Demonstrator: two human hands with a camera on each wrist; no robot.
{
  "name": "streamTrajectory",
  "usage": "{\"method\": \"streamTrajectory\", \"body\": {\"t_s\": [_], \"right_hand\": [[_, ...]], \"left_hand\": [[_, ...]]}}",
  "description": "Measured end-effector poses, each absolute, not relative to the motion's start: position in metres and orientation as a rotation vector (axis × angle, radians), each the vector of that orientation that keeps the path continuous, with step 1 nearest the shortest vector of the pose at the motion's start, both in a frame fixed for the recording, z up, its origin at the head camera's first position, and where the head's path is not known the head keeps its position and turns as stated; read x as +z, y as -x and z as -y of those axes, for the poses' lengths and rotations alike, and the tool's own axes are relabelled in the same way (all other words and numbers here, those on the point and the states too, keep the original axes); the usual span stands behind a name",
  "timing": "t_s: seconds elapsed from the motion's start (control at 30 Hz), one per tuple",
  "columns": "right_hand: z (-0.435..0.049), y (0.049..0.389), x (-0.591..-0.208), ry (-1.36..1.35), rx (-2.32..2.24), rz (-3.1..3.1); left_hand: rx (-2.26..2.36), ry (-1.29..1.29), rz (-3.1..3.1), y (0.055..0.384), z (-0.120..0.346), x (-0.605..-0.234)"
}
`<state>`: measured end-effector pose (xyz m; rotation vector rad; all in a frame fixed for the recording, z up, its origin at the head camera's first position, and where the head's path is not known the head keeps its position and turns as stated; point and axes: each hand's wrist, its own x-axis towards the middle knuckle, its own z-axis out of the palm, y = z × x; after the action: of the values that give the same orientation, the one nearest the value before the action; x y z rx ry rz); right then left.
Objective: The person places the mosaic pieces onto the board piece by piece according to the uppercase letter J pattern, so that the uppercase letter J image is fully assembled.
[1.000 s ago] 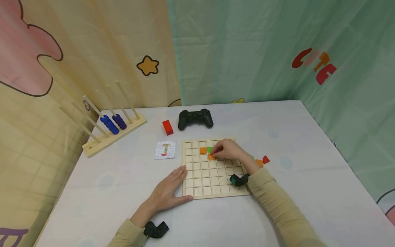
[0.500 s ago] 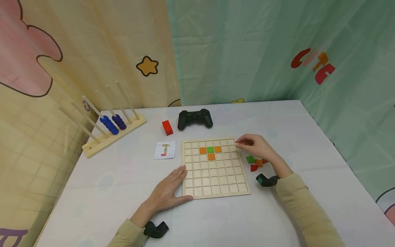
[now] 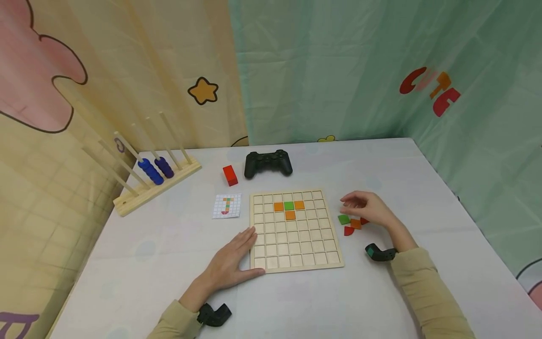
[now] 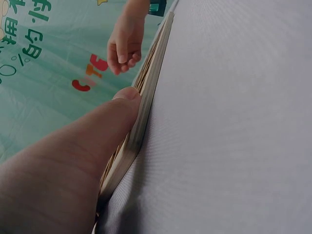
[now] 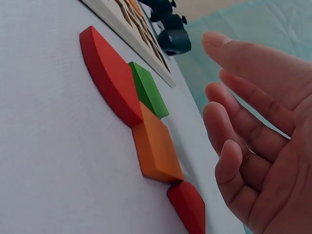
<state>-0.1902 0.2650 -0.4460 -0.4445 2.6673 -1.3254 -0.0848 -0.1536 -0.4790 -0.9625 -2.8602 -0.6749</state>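
Observation:
My left hand rests with straight fingers at the left edge of a wooden grid board, its thumb on the near corner. Upper squares of the board hold a row of an orange tile, a green tile and another orange tile, with a third orange tile below the green one. Right of the board, my right hand hovers with loosely bent fingers and nothing in them. Beneath it lie a loose green tile, an orange tile and two red rounded pieces.
A small card with a coloured J pattern lies left of the board. Behind are a red block and a black game controller. A wooden peg rack with blue and purple beads stands at the back left.
My right hand has left the board and moved right, over the loose pieces. An orange tile right of the green one, earlier behind the hand, now shows. My left hand has stayed put.

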Motion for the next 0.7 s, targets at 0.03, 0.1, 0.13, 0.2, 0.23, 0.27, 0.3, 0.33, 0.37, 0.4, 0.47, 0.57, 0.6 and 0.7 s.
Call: {"method": "streamTrajectory", "body": {"t_s": [0.03, 0.1, 0.13, 0.2, 0.23, 0.27, 0.3, 0.33, 0.37, 0.4, 0.47, 0.57, 0.6, 0.7], "right_hand": [[-0.267, 0.190, -0.447, 0.446, -1.327, -2.658], [-0.269, 0.190, -0.448, 0.450, -1.321, -2.645], [-0.270, 0.190, -0.449, 0.452, -1.317, -2.640], [-0.270, 0.188, -0.447, 0.453, -1.308, -2.636], [-0.269, 0.186, -0.444, 0.460, -1.303, -2.633], [-0.267, 0.184, -0.441, 0.465, -1.301, -2.630], [-0.265, 0.182, -0.438, 0.465, -1.298, -2.630], [-0.264, 0.181, -0.434, 0.463, -1.296, -2.631], [-0.262, 0.179, -0.430, 0.462, -1.294, -2.629], [-0.260, 0.177, -0.427, 0.459, -1.292, -2.625], [-0.264, 0.180, -0.434, 0.443, -1.286, -2.621], [-0.272, 0.187, -0.449, 0.421, -1.282, -2.613], [-0.274, 0.190, -0.455, 0.421, -1.279, -2.610], [-0.277, 0.192, -0.460, 0.426, -1.272, -2.598]], "left_hand": [[-0.676, 0.966, 2.859, 0.085, 0.154, -0.479], [-0.677, 0.967, 2.861, 0.085, 0.154, -0.480], [-0.679, 0.966, 2.865, 0.085, 0.154, -0.480], [-0.681, 0.960, 2.879, 0.085, 0.154, -0.480], [-0.681, 0.958, 2.886, 0.085, 0.154, -0.480], [-0.682, 0.956, 2.891, 0.085, 0.154, -0.479], [-0.679, 0.956, 2.892, 0.085, 0.154, -0.479], [-0.682, 0.955, 2.894, 0.085, 0.154, -0.479], [-0.683, 0.953, 2.900, 0.085, 0.153, -0.479], [-0.687, 0.952, 2.904, 0.085, 0.154, -0.479], [-0.688, 0.951, 2.907, 0.085, 0.154, -0.479], [-0.683, 0.953, 2.908, 0.085, 0.154, -0.478], [-0.681, 0.957, 2.900, 0.085, 0.153, -0.478], [-0.677, 0.961, 2.886, 0.084, 0.153, -0.477]]}}
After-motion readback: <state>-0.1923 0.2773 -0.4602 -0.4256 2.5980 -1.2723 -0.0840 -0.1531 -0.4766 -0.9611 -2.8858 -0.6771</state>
